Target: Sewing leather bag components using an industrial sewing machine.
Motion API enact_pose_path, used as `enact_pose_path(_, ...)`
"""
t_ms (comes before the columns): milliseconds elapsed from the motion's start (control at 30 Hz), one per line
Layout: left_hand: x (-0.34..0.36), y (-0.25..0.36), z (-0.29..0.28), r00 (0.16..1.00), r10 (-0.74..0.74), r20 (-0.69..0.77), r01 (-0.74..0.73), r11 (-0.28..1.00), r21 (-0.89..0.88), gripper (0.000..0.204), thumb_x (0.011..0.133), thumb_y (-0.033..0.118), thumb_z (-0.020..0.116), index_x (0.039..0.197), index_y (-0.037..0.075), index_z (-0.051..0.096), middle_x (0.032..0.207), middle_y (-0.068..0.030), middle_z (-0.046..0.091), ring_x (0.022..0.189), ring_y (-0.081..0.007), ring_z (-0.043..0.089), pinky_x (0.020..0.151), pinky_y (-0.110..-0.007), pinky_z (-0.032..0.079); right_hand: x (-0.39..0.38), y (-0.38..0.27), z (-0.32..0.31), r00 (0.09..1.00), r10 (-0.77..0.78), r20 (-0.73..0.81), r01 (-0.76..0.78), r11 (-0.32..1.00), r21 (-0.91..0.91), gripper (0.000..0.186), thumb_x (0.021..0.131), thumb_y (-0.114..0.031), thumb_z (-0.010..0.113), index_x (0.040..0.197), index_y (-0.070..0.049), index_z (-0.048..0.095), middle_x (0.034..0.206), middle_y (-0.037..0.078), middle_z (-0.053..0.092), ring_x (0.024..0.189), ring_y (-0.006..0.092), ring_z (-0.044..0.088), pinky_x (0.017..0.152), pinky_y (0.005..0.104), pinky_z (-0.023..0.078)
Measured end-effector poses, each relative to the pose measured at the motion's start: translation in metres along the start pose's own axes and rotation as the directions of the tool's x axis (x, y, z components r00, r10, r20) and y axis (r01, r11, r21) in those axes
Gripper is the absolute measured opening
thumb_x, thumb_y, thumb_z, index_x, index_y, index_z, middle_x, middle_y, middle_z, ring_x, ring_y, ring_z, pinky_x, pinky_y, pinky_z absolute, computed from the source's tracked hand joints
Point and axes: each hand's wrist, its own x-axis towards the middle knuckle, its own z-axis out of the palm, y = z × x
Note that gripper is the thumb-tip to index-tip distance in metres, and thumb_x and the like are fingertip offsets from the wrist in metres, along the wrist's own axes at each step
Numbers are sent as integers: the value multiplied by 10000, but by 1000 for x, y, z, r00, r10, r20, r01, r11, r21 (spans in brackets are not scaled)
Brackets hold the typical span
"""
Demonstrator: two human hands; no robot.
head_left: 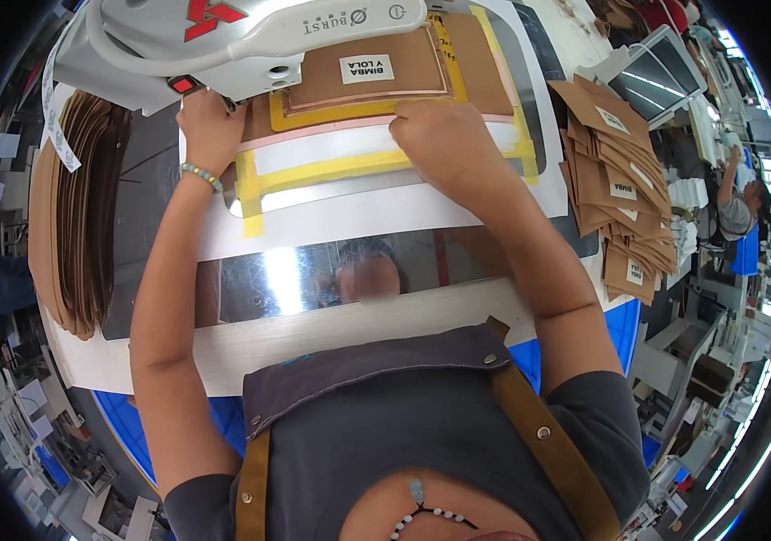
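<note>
My right hand (pixel 447 149) is closed in a fist at the near edge of a taped template (pixel 331 174); what its fingers hold, if anything, is hidden. A brown panel (pixel 327 68) with a white label lies on the template, inside a yellow-edged frame (pixel 340 117). My left hand (pixel 211 131), with a beaded bracelet at the wrist, is at the template's left end, close under the head of a white sewing machine (pixel 250 81). Its fingers look curled, and their tips are partly hidden by the machine. The machine's arm covers the panel's far left part.
A stack of brown folded pieces (pixel 79 216) stands on the left. Labelled brown pieces (pixel 615 180) are heaped on the right, near a screen (pixel 660 77). A shiny metal plate (pixel 313 279) lies before me. Another person (pixel 742 207) is far right.
</note>
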Motion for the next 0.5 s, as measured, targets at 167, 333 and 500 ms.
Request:
enact_pose_path(167,3,4,3,998,34,-57,-37,997,-60,198,792,152,764,875,-17,702,902,-187,709,947,-431,657,808,-553,502,2,3,6,995,-71,-65,71,997,-6,67,788,3,694,841,-33,715,853,87,695,838,291,726,732,406,599)
enact_pose_path(333,22,-50,-35,999,-19,41,0,909,417,128,895,73,671,897,-54,677,825,-235,719,739,-435,694,671,-472,553,11,-4,8,991,-42,-130,45,999,21,38,786,-39,711,822,-50,717,828,89,686,819,274,724,692,400,583)
enact_pose_path(500,-13,-62,-122,960,-269,82,280,935,-216,265,972,130,732,1178,-18,658,949,-284,688,792,-250,759,720,-387,549,16,5,0,994,111,6,-103,903,417,169,793,-217,805,879,-78,761,914,104,743,851,240,747,759,382,589)
